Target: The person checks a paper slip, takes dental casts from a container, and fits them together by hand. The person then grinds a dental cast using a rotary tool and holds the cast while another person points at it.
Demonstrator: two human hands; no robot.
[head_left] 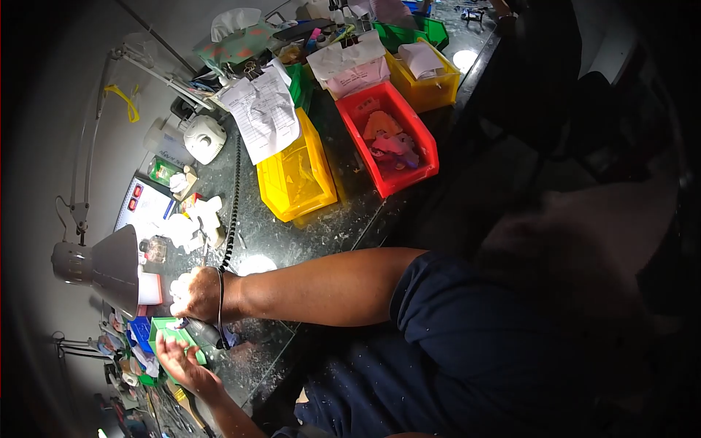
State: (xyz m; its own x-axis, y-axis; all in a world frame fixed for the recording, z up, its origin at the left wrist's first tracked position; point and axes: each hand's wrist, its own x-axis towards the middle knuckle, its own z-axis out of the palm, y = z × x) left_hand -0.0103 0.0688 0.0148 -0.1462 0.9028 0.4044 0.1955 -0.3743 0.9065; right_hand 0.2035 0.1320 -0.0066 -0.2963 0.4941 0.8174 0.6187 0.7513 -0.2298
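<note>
One lamp point(109, 270) stood at the left of the frame, its shade tipped toward the hands. Beside it, a notebook point(146, 201) showed two red shapes, and above that, in the upper left, a cup point(168, 148) bore dark handwriting, too small and turned to read. Low on the left, the left hand point(186, 367) was palm up with its fingers loosely curled and spread, by a green tray point(188, 336); nothing could be seen lying in the palm. Just above it, the right hand point(196, 294) was curled inward, but glare hid its fingers, so what it gripped, if anything, could not be told. A small purplish thing point(177, 323) lay between the hands, over the tray; whether either hand held it was unclear. A coiled cord point(235, 197) ran down and crossed the right wrist. White specks on the bench point(321, 237) suggested that work at this spot was under way, though how much was finished could not be judged. Right of the cord, a slip point(263, 109) with a printed grid hung over a yellow bin point(296, 182); its entries were illegible. At upper centre, a pink sheet point(361, 77) carried lines too fine to read, and below it a red bin point(423, 164) contained orange and pink pieces point(394, 142), well apart from the hands; whether done or waiting, they gave no sign. No brand was legible.
</note>
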